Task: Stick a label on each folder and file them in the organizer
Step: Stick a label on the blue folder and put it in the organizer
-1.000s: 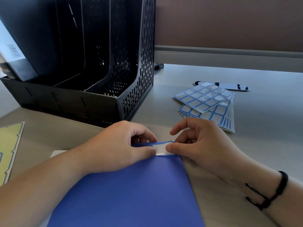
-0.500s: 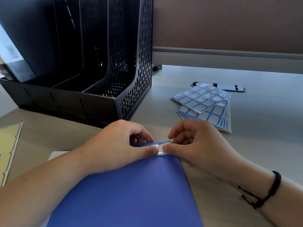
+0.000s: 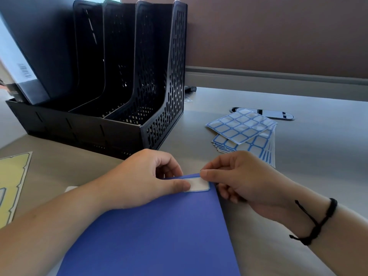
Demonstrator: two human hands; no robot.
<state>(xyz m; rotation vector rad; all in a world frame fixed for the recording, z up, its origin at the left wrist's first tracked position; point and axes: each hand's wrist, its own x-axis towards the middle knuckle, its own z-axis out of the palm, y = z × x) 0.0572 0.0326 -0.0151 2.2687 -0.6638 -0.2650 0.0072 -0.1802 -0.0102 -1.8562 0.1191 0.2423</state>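
Compared with the picture of half a second ago, we see the white label much more uncovered: before, the two thumbs almost met over it and only a small strip showed, and now our right hand has drawn back to the right, so nearly the whole label with its blue border is visible and lies flat on the far right corner of the blue folder. Our left hand has stayed at almost the same place; its thumb presses on the left end of the label, and the other fingers are curled at the far edge of the folder, so this hand pinches the folder corner. Our right hand touches the upper right corner of the label with the tip of the thumb, the index finger is bent close above it, and the other fingers are curled beside the right edge of the folder; if it pinches the label or only presses it, we cannot tell. The folder lies on the grey desk, directly under both hands, near us. The black organizer stands behind the left hand, and the sheets of blue labels lie behind the right hand, apart from it.
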